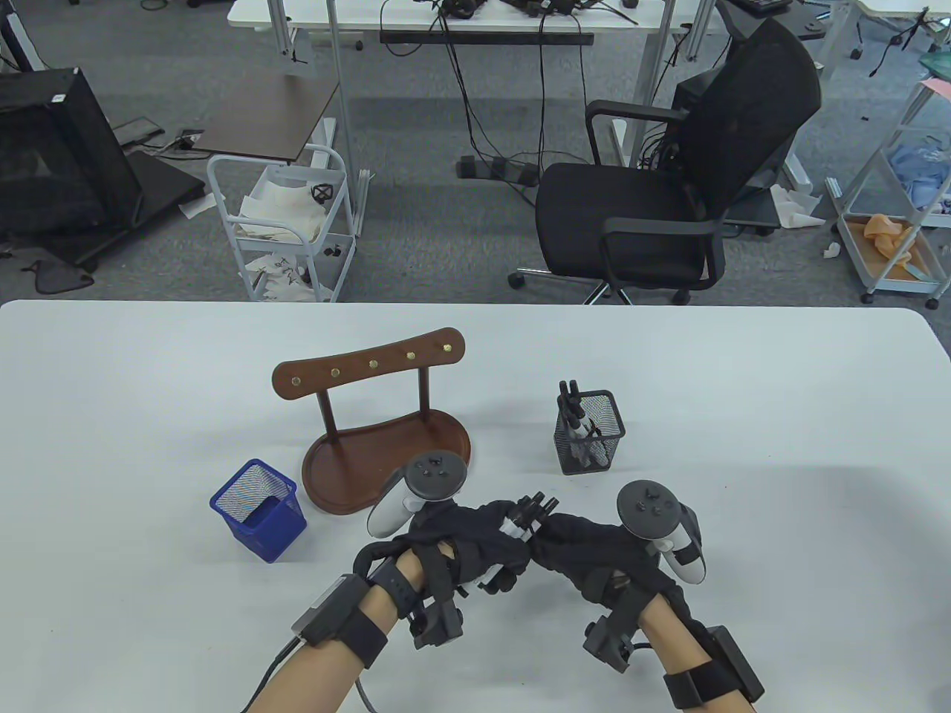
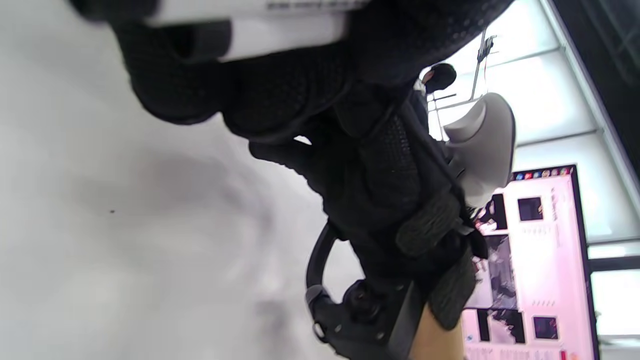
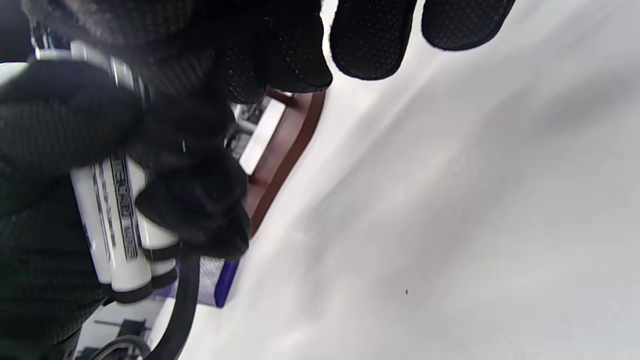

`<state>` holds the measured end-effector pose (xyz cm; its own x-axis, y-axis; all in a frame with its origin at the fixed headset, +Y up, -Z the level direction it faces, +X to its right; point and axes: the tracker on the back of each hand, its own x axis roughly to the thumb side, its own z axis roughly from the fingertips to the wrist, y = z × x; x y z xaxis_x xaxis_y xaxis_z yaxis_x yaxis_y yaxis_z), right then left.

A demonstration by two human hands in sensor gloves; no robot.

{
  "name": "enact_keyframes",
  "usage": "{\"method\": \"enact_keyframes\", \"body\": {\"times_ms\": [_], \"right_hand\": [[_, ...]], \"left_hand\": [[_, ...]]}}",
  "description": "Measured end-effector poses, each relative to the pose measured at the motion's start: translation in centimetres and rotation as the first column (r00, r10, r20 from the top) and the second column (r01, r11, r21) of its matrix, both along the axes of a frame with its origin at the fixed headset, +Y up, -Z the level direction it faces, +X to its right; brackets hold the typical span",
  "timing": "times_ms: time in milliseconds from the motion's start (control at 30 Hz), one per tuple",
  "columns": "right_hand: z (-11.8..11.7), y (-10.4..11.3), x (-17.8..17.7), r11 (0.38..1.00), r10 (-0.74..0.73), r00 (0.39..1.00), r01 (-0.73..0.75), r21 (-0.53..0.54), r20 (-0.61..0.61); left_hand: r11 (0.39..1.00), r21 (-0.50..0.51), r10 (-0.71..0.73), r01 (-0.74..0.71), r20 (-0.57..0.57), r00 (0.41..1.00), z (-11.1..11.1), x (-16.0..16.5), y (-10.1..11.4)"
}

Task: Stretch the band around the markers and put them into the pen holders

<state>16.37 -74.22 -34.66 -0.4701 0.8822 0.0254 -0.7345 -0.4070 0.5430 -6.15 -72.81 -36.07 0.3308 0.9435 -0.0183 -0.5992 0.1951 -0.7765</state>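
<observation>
Both gloved hands meet over the near middle of the table around a bundle of white markers (image 1: 529,514) whose black caps poke out towards the far side. My left hand (image 1: 487,542) grips the barrels from the left, and my right hand (image 1: 576,546) closes on the cap end from the right. The right wrist view shows the white barrels (image 3: 120,220) side by side between black fingers (image 3: 192,205), with two right fingertips (image 3: 370,40) free above. In the left wrist view one barrel (image 2: 250,20) crosses the top. No band can be made out. A blue mesh holder (image 1: 260,509) stands left, a black mesh holder (image 1: 591,431) holding markers stands beyond.
A brown wooden stand with an oval tray (image 1: 386,453) and a peg rail (image 1: 371,364) sits just beyond my left hand, between the two holders. Past the table's far edge are a black office chair (image 1: 669,193) and a white cart (image 1: 278,223).
</observation>
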Motion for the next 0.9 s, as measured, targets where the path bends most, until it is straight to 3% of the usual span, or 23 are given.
{"method": "enact_keyframes", "body": {"times_ms": [100, 167, 267, 367, 467, 533, 667, 733, 900], "right_hand": [[0.0, -0.3, -0.1, 1.000, -0.012, 0.999, 0.011, -0.021, -0.045], [0.2, 0.0, -0.5, 0.997, 0.069, 0.997, -0.067, 0.029, -0.042], [0.8, 0.3, -1.3, 0.967, 0.213, 0.977, -0.208, 0.150, -0.017], [1.6, 0.9, -2.2, 0.917, 0.311, 0.950, -0.302, 0.260, 0.006], [2.6, 1.7, -3.1, 0.888, 0.323, 0.947, -0.303, 0.346, 0.000], [2.9, 2.0, -3.3, 0.831, 0.393, 0.919, -0.373, 0.413, 0.039], [3.5, 2.1, -3.9, 0.828, 0.387, 0.922, -0.352, 0.436, 0.009], [3.7, 2.3, -3.9, 0.783, 0.424, 0.904, -0.391, 0.484, 0.044], [3.7, 2.4, -3.7, 0.792, 0.403, 0.914, -0.369, 0.486, 0.039]], "left_hand": [[0.981, -0.136, 0.124, -0.141, -0.124, 0.984, 0.0, -0.6, -0.8], [0.956, -0.211, 0.173, -0.206, -0.165, 0.971, 0.0, -0.8, -1.3], [0.967, -0.213, 0.082, -0.143, -0.273, 0.959, 0.0, -1.2, -1.8], [0.949, -0.259, 0.088, -0.181, -0.333, 0.939, -0.2, -1.4, -2.0], [0.968, -0.218, 0.035, -0.124, -0.370, 0.928, -0.6, -1.7, -2.2], [0.954, -0.252, 0.053, -0.160, -0.385, 0.921, -0.6, -1.7, -2.3], [0.967, -0.231, 0.002, -0.112, -0.431, 0.903, -0.8, -1.6, -2.3], [0.966, -0.232, 0.003, -0.115, -0.436, 0.900, -0.9, -1.5, -2.4], [0.973, -0.213, -0.027, -0.084, -0.471, 0.882, -0.9, -1.1, -2.2]]}}
